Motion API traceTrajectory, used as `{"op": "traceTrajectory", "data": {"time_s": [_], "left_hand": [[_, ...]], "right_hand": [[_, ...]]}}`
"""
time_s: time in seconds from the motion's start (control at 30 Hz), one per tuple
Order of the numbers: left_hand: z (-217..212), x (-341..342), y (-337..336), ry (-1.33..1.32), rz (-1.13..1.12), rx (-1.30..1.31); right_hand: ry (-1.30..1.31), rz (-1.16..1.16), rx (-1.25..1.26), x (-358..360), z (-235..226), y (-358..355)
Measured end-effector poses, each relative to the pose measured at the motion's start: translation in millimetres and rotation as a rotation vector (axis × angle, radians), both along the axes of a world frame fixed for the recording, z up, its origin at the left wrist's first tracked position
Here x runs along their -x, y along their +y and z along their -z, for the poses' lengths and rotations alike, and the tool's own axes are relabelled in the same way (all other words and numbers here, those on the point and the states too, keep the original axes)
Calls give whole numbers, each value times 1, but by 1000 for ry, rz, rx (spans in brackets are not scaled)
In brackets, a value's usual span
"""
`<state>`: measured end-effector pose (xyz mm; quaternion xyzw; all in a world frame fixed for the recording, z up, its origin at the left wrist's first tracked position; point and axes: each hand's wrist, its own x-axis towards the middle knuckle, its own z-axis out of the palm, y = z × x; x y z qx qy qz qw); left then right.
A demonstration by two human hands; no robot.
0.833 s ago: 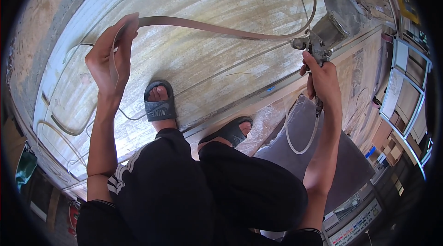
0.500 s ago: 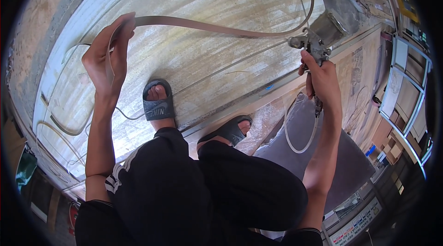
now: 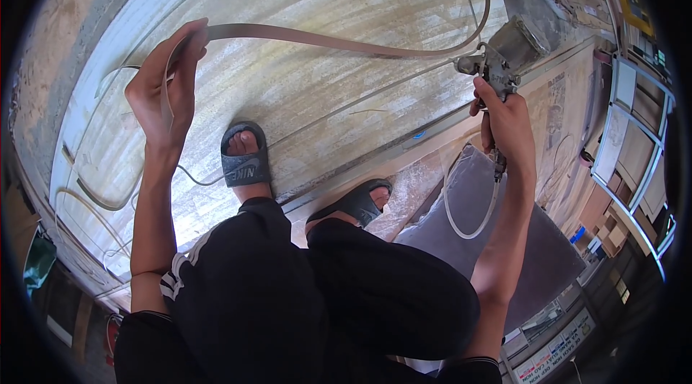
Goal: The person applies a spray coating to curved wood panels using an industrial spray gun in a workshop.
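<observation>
In my left hand (image 3: 164, 88), a long thin brown strip (image 3: 310, 39), like edge banding, runs between the fingers and over the palm. From there it sweeps right in a wide bend and curls back at the far right. My right hand (image 3: 508, 124) is wrapped round the grip of a metal spray gun (image 3: 497, 75), whose head lies close to the strip's bend. A dull metal cup (image 3: 525, 43) sits on the gun. A translucent hose (image 3: 467, 237) loops down from the handle. Whether any spray comes out cannot be seen.
Under the strip lies a large pale, stained board (image 3: 346, 103). My sandalled feet stand at its near edge. A dark grey sheet (image 3: 533, 254) lies below my right forearm. Loops of strip (image 3: 101, 200) lie at the left; a metal-framed rack (image 3: 627, 131) stands at the far right.
My left hand has shifted slightly left with the strip. The spray gun has tilted a little in my right hand, and its cup shows more fully. Both grips are kept.
</observation>
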<state>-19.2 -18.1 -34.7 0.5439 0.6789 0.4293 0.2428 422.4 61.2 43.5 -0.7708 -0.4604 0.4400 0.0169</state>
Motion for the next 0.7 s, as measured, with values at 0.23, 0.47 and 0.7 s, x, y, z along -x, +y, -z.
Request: {"op": "traceTrajectory", "data": {"time_s": [0.23,0.47,0.7], "left_hand": [[0,1,-2,-19,-5,11],[4,1,-1,-23,2,-5],[6,4,-3,2,2,12]], "right_hand": [[147,-30,68,34,-6,-6],[52,46,-9,0,-8,-9],[168,29,18,25,-8,-21]]}}
